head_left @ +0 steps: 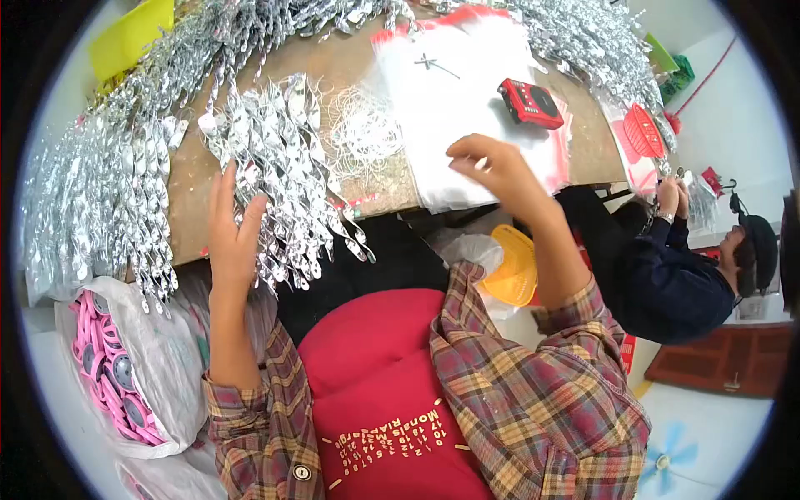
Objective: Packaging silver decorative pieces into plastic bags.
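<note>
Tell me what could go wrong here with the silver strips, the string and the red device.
The silver strips by the left hand hang over the edge of the table, so a tug might drag them off. The white string lies in a loose tangle next to them and could snag on them. The red device sits on the red-edged plastic, so it might shift if that is pulled.

Your table (329,62) is brown. Silver strips (250,29) heap along its far edge, and more pile at its left end. Nearer you, a silver bundle (283,158) spills over the near edge; right of it lie tangled string (364,133), then stacked bags (442,125).
</note>
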A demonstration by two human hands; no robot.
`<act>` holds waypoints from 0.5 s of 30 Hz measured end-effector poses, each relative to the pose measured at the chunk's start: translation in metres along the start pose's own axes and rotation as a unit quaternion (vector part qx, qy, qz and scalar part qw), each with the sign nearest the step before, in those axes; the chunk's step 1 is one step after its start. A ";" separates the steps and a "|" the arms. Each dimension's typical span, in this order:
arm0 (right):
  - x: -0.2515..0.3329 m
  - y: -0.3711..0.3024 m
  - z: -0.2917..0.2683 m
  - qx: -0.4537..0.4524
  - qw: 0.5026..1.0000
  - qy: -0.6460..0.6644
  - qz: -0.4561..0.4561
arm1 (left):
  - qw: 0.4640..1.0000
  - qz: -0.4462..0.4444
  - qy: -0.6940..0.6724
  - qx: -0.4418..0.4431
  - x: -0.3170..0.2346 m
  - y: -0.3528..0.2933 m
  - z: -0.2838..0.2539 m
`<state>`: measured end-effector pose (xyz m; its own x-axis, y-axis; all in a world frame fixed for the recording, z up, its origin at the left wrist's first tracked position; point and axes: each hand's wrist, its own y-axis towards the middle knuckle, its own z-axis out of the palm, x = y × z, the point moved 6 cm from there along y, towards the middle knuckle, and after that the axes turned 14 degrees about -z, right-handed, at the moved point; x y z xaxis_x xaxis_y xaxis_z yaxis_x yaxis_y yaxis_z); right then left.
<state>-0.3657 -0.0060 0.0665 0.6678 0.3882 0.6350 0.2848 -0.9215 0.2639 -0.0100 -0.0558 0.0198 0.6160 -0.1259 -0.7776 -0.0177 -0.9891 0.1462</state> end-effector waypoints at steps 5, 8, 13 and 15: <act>-0.101 0.017 -0.060 -0.171 0.982 -0.080 0.030 | 0.999 -0.014 -0.031 0.000 0.000 0.001 -0.005; -0.099 0.045 -0.047 -0.088 0.978 -0.189 0.028 | 1.000 0.016 0.014 -0.021 -0.015 0.000 -0.013; -0.125 0.066 -0.016 0.010 0.938 -0.327 0.116 | 0.992 0.096 0.065 -0.054 -0.052 0.001 -0.014; -0.126 0.060 -0.022 -0.128 0.953 -0.266 0.072 | 0.990 0.100 0.081 -0.057 -0.072 -0.002 -0.015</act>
<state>-0.4478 -0.1104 0.0189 0.9605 0.1430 0.2387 0.0326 -0.9099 0.4135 -0.0428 -0.0432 0.0844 0.7279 -0.2960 -0.6185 -0.0688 -0.9290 0.3637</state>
